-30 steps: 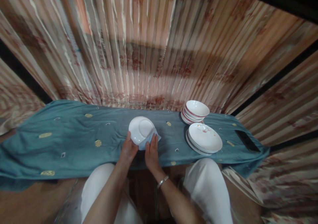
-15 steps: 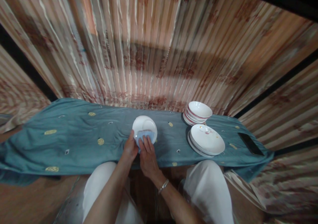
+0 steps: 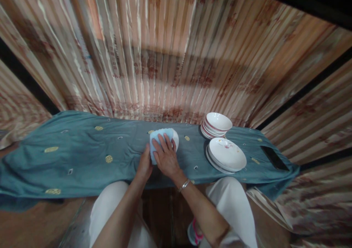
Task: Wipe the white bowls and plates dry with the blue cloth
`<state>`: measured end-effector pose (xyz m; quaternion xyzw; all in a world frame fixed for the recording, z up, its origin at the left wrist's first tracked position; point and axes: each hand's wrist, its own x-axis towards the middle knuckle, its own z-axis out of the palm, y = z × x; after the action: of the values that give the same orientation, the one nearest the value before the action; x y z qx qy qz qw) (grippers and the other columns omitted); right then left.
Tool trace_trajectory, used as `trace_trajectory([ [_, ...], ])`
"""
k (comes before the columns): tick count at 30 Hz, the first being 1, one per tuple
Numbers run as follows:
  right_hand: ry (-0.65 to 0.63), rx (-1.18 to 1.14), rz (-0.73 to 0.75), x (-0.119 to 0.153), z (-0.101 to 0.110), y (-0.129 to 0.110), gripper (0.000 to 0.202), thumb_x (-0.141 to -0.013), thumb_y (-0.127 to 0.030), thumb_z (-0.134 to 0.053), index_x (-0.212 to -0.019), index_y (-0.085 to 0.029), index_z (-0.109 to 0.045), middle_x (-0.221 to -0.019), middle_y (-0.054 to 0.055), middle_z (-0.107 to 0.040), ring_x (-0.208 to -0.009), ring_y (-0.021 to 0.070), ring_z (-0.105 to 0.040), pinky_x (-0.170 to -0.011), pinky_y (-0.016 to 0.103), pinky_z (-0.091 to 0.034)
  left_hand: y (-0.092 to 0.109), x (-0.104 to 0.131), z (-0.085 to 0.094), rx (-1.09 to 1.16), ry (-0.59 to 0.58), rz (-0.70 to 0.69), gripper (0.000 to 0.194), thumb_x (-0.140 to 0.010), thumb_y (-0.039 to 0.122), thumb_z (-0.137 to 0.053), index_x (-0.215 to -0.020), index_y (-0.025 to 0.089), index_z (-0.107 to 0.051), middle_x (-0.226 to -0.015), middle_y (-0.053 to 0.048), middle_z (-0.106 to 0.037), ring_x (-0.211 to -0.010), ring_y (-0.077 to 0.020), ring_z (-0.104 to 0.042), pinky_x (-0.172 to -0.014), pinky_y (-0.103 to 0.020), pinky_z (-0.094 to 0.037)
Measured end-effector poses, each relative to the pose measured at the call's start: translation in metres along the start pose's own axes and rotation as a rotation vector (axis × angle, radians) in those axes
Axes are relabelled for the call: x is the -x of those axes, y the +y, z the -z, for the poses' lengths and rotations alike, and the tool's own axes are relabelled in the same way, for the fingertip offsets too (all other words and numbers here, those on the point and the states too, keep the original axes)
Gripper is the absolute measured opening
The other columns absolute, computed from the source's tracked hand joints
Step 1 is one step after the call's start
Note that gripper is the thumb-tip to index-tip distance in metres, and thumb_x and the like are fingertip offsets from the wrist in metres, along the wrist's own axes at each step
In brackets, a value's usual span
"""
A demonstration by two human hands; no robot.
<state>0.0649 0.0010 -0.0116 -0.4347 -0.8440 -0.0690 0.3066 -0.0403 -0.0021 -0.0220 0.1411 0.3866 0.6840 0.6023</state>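
A light blue cloth (image 3: 154, 135) covers most of a small white dish (image 3: 175, 141) at the middle of the bench. My right hand (image 3: 166, 158) lies on the cloth with its fingers spread, pressing it against the dish. At the left edge of the dish and cloth, my left hand (image 3: 145, 162) is closed on the dish's rim, its fingertips partly hidden. A silver bracelet circles my right wrist.
To the right stand a stack of white bowls (image 3: 219, 122) with red rims and a stack of floral white plates (image 3: 229, 154). A black phone (image 3: 274, 158) lies farther right on the green cloth-covered bench (image 3: 85, 149). Striped curtains hang behind.
My right hand has moved up and slightly right with the blue cloth, which now hides more of the dish. The right forearm has shifted, and a pink-strapped sandal shows below.
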Motion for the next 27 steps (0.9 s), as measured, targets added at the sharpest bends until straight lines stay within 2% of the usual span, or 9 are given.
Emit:
trace_trajectory([
  [5,0.043,-0.039,-0.083,-0.012,0.004,0.019,0.046,-0.105,-0.029,-0.039,-0.149,-0.021,-0.048,-0.16,0.012,-0.043,-0.154,0.0264,-0.025,-0.123,0.052,-0.017,0.0,0.0,0.0,-0.07,-0.088,0.025,0.026,-0.083,0.043,-0.071,-0.091,0.019,-0.076,-0.099,-0.008,-0.08,-0.121,-0.0298,-0.066,-0.106,-0.04,-0.05],
  [9,0.102,-0.125,-0.183,-0.014,-0.002,0.033,0.048,-0.107,-0.031,-0.03,-0.15,-0.017,-0.046,-0.159,0.014,-0.044,-0.153,0.0241,-0.029,-0.122,0.049,-0.021,0.001,0.001,-0.002,-0.077,-0.078,0.039,0.024,-0.085,0.041,-0.068,-0.089,0.018,-0.075,-0.096,-0.009,-0.08,-0.12,-0.0311,-0.066,-0.102,-0.041,-0.053],
  [14,0.162,-0.237,-0.224,-0.015,-0.012,0.042,0.053,-0.108,-0.035,-0.023,-0.152,-0.014,-0.043,-0.158,0.016,-0.045,-0.151,0.0228,-0.031,-0.122,0.047,-0.026,0.003,0.003,-0.002,-0.074,-0.056,0.056,0.024,-0.091,0.035,-0.061,-0.097,0.017,-0.076,-0.095,-0.009,-0.08,-0.118,-0.0285,-0.068,-0.099,-0.037,-0.054],
  [19,0.188,-0.309,-0.303,-0.012,-0.028,0.054,0.056,-0.108,-0.041,-0.021,-0.155,-0.015,-0.039,-0.157,0.015,-0.045,-0.151,0.0239,-0.032,-0.122,0.05,-0.03,0.004,0.004,-0.002,-0.037,-0.036,0.047,0.022,-0.092,0.031,-0.062,-0.098,0.015,-0.075,-0.097,-0.012,-0.08,-0.117,-0.028,-0.069,-0.096,-0.035,-0.055],
  [22,0.207,-0.384,-0.39,-0.007,-0.041,0.063,0.061,-0.107,-0.045,-0.018,-0.155,-0.011,-0.037,-0.157,0.019,-0.045,-0.15,0.0244,-0.035,-0.122,0.049,-0.032,0.004,0.005,-0.004,-0.029,-0.022,0.04,0.022,-0.092,0.033,-0.064,-0.095,0.014,-0.075,-0.099,-0.013,-0.079,-0.118,-0.028,-0.068,-0.096,-0.035,-0.055],
  [24,0.21,-0.435,-0.438,-0.002,-0.05,0.067,0.064,-0.107,-0.048,-0.017,-0.155,-0.009,-0.036,-0.157,0.02,-0.044,-0.15,0.0246,-0.036,-0.123,0.048,-0.031,0.004,0.005,-0.005,-0.034,-0.011,0.046,0.023,-0.092,0.033,-0.064,-0.095,0.014,-0.075,-0.099,-0.013,-0.079,-0.118,-0.0283,-0.068,-0.096,-0.035,-0.055],
  [27,0.22,-0.494,-0.5,0.009,-0.061,0.07,0.063,-0.106,-0.049,-0.019,-0.155,-0.012,-0.035,-0.158,0.019,-0.043,-0.15,0.024,-0.036,-0.124,0.048,-0.029,0.004,0.003,-0.004,-0.049,-0.007,0.049,0.025,-0.091,0.035,-0.064,-0.096,0.014,-0.076,-0.099,-0.014,-0.08,-0.117,-0.0295,-0.069,-0.095,-0.037,-0.056],
])
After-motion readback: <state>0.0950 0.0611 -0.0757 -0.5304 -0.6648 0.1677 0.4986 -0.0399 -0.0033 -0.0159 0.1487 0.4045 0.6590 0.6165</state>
